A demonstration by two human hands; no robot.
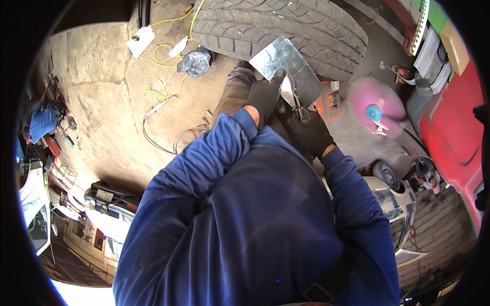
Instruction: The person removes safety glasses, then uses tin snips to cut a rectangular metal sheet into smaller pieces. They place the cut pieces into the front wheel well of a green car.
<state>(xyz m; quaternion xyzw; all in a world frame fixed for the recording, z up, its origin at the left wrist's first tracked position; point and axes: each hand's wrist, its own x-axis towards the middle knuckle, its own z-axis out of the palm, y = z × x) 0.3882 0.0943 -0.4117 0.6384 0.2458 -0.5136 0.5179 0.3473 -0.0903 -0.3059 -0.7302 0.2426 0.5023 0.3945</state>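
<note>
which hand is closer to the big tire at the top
Left. The gloved left hand grips the metal sheet just below the tire; the right hand holds snips lower down, farther away.

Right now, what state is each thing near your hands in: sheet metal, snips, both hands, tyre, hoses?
Left hand: gloved, gripping the sheet's lower edge.
Right hand: gloved, closed on the snips' handles.
Metal sheet: held up, tilted, in front of the tyre.
Tin snips: blades at the sheet's edge; open or shut unclear.
Tyre: lying on the floor.
Hoses: red and green, loose on the concrete.
Yellow cable: tangled, slack.
</note>
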